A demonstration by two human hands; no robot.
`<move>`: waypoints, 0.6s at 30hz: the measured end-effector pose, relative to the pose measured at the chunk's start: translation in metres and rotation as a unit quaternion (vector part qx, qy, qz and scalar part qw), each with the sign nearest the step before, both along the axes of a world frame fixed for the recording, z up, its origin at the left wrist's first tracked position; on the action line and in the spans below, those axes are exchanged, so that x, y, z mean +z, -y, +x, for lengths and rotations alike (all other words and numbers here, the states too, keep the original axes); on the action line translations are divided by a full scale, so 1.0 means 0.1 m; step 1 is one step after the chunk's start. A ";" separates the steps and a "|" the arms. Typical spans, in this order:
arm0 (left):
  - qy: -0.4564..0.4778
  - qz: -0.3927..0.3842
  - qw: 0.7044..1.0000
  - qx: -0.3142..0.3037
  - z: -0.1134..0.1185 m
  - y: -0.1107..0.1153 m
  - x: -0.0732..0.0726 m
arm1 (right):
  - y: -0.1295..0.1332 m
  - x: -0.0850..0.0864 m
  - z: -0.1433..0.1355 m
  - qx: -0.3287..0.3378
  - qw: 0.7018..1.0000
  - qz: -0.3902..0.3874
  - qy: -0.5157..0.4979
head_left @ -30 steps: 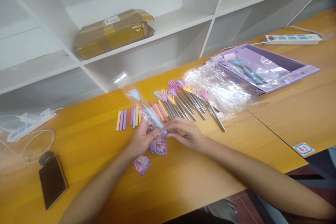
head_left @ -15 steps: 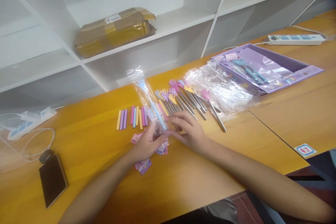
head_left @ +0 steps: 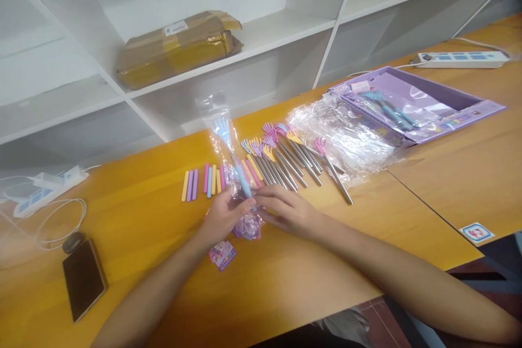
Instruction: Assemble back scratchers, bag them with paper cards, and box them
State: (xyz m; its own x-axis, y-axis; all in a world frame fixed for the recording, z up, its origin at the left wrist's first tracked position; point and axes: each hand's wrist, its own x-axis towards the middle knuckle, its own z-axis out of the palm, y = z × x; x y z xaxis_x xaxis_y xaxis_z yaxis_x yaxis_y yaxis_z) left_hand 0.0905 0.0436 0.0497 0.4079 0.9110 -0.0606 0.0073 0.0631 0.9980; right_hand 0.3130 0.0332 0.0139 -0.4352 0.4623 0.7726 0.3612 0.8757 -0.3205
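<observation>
My left hand (head_left: 224, 218) is closed around the lower part of a light-blue back scratcher (head_left: 243, 180) inside a clear plastic bag (head_left: 212, 106). Its hand-shaped head points up and away from me. At the lower end, the fingers of my right hand (head_left: 291, 211) close on the bag; exactly what they pinch is partly hidden. Small printed cards (head_left: 222, 255) lie below my hands. Just beyond are several coloured handle sleeves (head_left: 194, 185) in a row, and metal rods with claw heads (head_left: 299, 155).
Behind to the right lie a pile of clear bags (head_left: 346, 133) and a purple box (head_left: 432, 92) holding bagged blue scratchers. A phone (head_left: 84, 280) and a power strip (head_left: 53, 187) are at left. A taped carton (head_left: 179, 49) rests on the shelf; another power strip (head_left: 463, 60) sits far right.
The bagged scratcher has turned so its claw head faces me more broadly, and its lower end has shifted slightly left and down. My right hand has moved slightly left and down with it.
</observation>
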 end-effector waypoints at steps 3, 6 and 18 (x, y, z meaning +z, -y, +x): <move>-0.003 -0.008 1.000 0.010 0.01 -0.01 0.01 | -0.01 -0.01 -0.01 0.000 1.000 -0.007 -0.009; -0.016 -0.021 0.999 0.022 0.02 0.00 0.00 | -0.02 -0.03 -0.02 -0.015 1.000 -0.005 -0.005; 0.038 -0.054 0.995 0.080 -0.01 -0.09 0.02 | -0.02 0.00 0.07 0.024 0.997 -0.066 0.026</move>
State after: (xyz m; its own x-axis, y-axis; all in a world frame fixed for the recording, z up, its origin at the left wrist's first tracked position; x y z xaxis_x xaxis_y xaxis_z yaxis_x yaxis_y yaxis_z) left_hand 0.0897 0.0524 0.0517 0.2655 0.9545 -0.1355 -0.0863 0.1635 0.9828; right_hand 0.3197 0.0354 0.0143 -0.4973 0.5354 0.6827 0.3384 0.8443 -0.4156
